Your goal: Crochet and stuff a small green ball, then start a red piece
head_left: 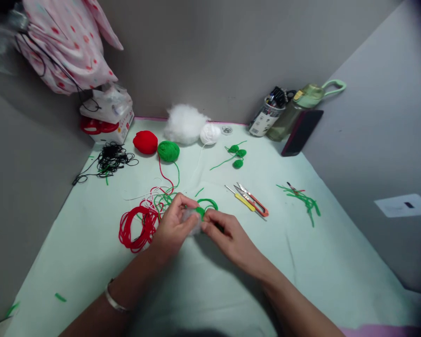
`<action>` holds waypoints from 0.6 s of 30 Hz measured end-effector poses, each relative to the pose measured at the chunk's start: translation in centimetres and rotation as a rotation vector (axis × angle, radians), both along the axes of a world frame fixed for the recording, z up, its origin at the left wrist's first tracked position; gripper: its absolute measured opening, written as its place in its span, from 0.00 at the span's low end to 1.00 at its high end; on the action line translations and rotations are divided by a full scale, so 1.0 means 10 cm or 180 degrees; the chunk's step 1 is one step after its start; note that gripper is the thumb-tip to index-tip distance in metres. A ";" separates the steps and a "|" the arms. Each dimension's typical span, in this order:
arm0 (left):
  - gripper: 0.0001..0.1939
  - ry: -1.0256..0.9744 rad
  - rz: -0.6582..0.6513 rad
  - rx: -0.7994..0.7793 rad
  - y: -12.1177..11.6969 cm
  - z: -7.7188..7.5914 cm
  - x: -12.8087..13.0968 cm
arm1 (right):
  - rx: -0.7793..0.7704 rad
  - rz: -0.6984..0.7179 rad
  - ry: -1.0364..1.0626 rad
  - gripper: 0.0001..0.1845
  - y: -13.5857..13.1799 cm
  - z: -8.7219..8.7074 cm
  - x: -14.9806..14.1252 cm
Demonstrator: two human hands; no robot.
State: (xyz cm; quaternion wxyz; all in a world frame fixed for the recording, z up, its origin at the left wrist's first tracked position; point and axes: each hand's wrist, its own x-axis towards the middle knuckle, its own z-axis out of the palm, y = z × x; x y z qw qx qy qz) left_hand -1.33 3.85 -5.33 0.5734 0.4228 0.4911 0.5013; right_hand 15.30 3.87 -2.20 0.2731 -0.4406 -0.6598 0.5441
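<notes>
Watching from my end, I begin left of the hands, where a loose coil of red yarn (148, 222) lies just beside the left wrist; I'd want no strand dragged in. Next comes the left hand (173, 224), thumb and fingers closed around a tuft of white fluff (192, 223). I'd call that fluff nearly weightless, springy and easy to tear, so a broad, gentle squeeze suits it. And here's the small green piece (200, 211), right between the two hands, touching the tuft; how much fluff sits inside it, I cannot tell. Looks soft and light to me, with yarn grip rather than slip; I'd take it by the edge, never by a loose strand. Just beyond it, a loop of green yarn (214, 204). Now the right hand (224, 229): thumb and forefinger pinched together on the green piece's edge, as far as I can make out, the exact contact hidden. Farther right, out of its way, lie the yellow-handled hook (244, 202) and orange-handled scissors (259, 206), stiff and pointed, then green scraps (307, 202).
</notes>
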 end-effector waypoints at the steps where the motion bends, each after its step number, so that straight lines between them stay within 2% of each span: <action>1: 0.09 0.0033 0.0084 0.0013 0.01 -0.01 0.01 | 0.0168 0.0034 -0.0154 0.14 -0.03 0.00 -0.02; 5: 0.08 0.0032 0.0292 -0.0018 0.01 -0.04 0.08 | 0.0791 0.0104 -0.0534 0.13 -0.06 -0.04 -0.06; 9: 0.06 -0.0199 0.0321 -0.0231 -0.05 -0.04 0.13 | 0.1272 -0.0118 -0.0684 0.14 0.01 -0.11 -0.02; 12: 0.06 -0.0420 0.0197 -0.0342 -0.09 0.02 0.14 | 0.0863 -0.0386 -0.0550 0.18 0.04 -0.11 0.01; 15: 0.13 -0.0613 0.0024 -0.0388 -0.10 0.09 0.10 | 0.0231 -0.0622 -0.0256 0.19 0.07 -0.08 0.03; 18: 0.13 -0.0736 -0.0127 -0.0383 -0.06 0.12 0.06 | -0.0129 -0.0628 -0.0012 0.20 0.09 -0.06 0.05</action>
